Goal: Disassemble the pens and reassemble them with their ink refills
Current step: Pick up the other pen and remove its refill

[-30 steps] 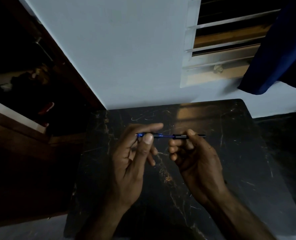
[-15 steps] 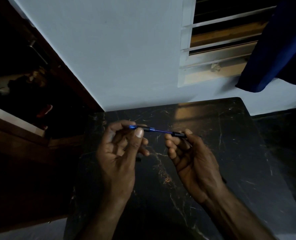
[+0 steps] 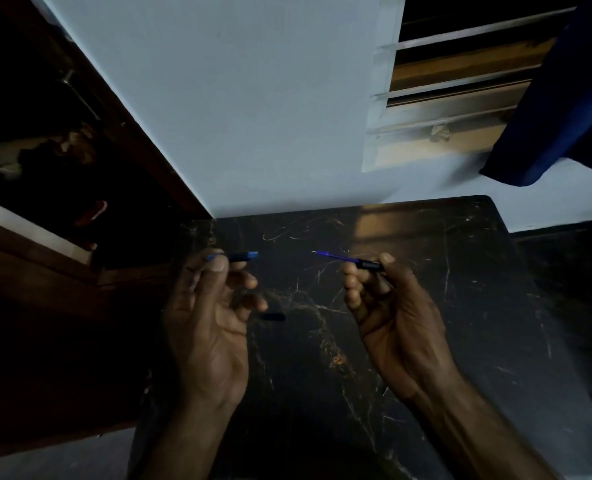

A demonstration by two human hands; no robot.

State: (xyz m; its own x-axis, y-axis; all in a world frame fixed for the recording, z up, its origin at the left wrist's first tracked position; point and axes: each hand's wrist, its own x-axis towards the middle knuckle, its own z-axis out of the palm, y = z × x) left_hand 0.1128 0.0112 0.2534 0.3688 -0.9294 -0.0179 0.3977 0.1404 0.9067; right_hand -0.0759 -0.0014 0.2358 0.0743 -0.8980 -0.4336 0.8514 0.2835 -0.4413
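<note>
My left hand [image 3: 211, 306] pinches a short blue and black pen barrel [image 3: 240, 256] between thumb and fingers, its blue end pointing right. My right hand [image 3: 388, 306] grips the black rear section [image 3: 370, 265] of the pen, from which a thin blue ink refill [image 3: 334, 256] sticks out to the left with its tip bare. The two parts are apart, with a gap between them above the dark marble table [image 3: 426, 323]. A small dark pen piece [image 3: 273, 317] lies on the table just right of my left hand's fingers.
The table butts against a pale wall [image 3: 253, 116]. A louvred window [image 3: 460, 91] and a blue curtain [image 3: 564, 98] are at the upper right. A dark wooden cabinet [image 3: 62, 237] stands to the left of the table.
The pen was in one piece between both hands. My hands have moved apart, pulling the barrel off to the left, and the refill now shows bare in my right hand.
</note>
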